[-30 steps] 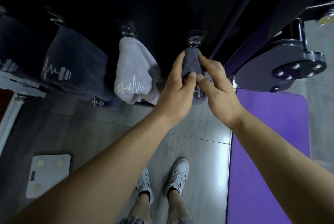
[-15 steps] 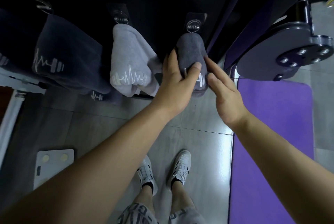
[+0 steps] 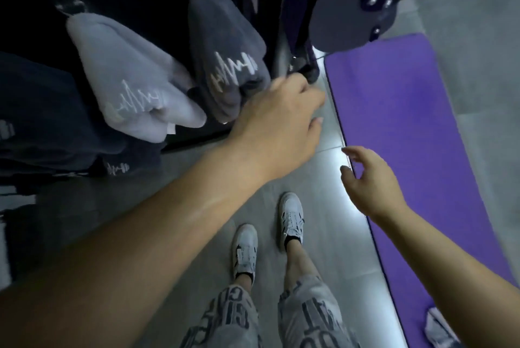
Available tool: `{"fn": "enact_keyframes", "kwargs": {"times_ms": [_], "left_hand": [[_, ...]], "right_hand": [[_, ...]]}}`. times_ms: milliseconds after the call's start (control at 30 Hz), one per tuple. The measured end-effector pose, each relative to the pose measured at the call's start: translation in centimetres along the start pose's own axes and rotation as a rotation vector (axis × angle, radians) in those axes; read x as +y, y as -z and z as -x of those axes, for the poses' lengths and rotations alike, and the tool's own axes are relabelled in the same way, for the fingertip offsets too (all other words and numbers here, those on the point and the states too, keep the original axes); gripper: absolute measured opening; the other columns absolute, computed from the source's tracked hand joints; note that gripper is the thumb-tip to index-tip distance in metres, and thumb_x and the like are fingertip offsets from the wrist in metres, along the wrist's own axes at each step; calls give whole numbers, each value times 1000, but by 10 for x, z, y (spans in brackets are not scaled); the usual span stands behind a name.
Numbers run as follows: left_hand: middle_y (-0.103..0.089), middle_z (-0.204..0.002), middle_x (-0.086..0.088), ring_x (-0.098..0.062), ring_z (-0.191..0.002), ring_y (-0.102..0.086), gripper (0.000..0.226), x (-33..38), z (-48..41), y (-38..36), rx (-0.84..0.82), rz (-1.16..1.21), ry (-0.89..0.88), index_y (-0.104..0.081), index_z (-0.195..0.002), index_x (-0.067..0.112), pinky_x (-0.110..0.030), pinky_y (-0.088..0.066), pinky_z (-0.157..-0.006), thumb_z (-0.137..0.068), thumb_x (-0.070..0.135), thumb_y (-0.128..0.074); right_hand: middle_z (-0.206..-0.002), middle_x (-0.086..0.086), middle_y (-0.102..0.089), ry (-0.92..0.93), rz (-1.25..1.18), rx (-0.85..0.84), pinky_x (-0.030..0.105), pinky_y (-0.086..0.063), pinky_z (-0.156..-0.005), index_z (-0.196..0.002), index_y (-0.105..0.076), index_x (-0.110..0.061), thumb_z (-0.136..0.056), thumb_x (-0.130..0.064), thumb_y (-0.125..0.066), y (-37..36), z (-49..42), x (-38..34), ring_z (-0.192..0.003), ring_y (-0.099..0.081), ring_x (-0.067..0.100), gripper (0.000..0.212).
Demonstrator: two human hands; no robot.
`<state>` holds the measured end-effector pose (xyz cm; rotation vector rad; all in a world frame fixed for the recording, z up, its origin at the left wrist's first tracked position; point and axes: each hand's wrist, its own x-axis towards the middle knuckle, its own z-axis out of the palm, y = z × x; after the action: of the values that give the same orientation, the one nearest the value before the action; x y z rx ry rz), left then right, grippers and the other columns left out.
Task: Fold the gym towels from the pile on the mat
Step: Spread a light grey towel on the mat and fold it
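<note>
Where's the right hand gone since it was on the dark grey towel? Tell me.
Yes. The right hand has left the dark grey towel hanging on the wall and dropped toward the purple mat, open and empty.

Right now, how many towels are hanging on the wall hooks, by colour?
Light grey towel: 1
Dark grey towel: 1
Navy towels: at least 1; the dark bundle at left is too murky to separate
Total: 3 at minimum

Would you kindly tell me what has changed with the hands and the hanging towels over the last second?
Both hands let go of the dark grey towel; left hand and right hand drew back toward the purple mat. The towels still hang.
</note>
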<state>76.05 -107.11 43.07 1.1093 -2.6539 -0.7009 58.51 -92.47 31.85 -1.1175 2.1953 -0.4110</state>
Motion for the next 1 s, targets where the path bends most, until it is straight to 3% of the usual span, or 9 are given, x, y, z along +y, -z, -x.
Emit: {"fn": "enact_keyframes", "kwargs": {"times_ms": [133,233,367,500,667,833,1000], "left_hand": [[-60,-117,-5,-29,-111,-56,30,45,0,-22,-182,-120,-171,-61,-120,17,-42,-48,-86,-98,35,-52],[-57,-123,-7,-30,-117,-53,35,76,-7,-45,-329,-224,-220,-56,-125,18,-42,-42,-93,-98,41,-49],[-56,-122,-12,-33,-114,-55,37,119,-16,-85,-447,-413,-320,-54,-119,16,-43,-41,-92,-98,46,-49],[-57,-121,-13,-35,-115,-56,41,172,-18,-122,-519,-474,-428,-53,-121,15,-45,-41,-94,-96,47,-50],[-56,-119,-14,-36,-113,-56,43,258,-15,-170,-596,-505,-621,-52,-123,14,-46,-42,-92,-96,49,-51],[-57,-118,-13,-35,-111,-57,42,359,-26,-220,-653,-542,-793,-52,-121,14,-45,-42,-91,-97,48,-48],[-58,-118,-11,-33,-110,-57,42,470,-53,-273,-677,-585,-903,-52,-125,15,-44,-41,-91,-98,47,-46]], "right_hand": [[-134,-1,-62,-125,19,65,43,-43,-104,-133,-59,-19,-93,-24,-63,4,55,35,-126,-53,25,41],[-133,-2,-62,-221,72,117,45,-42,-100,-133,-60,-21,-91,-32,-66,12,100,57,-123,-52,27,43],[-128,0,-64,-342,137,207,44,-43,-95,-128,-62,-22,-88,-43,-61,22,158,93,-117,-55,30,45],[-130,1,-62,-479,106,326,45,-42,-97,-130,-61,-19,-88,-38,-67,33,216,126,-119,-55,30,47],[-129,5,-60,-653,14,429,48,-44,-95,-130,-61,-17,-83,-49,-52,39,279,170,-115,-56,32,57],[-137,3,-53,-818,-97,502,49,-43,-97,-137,-56,-21,-86,-38,-70,54,320,224,-122,-52,30,55],[-144,3,-45,-913,-227,538,49,-44,-104,-144,-49,-24,-90,-37,-66,91,337,294,-132,-44,27,58]]}}
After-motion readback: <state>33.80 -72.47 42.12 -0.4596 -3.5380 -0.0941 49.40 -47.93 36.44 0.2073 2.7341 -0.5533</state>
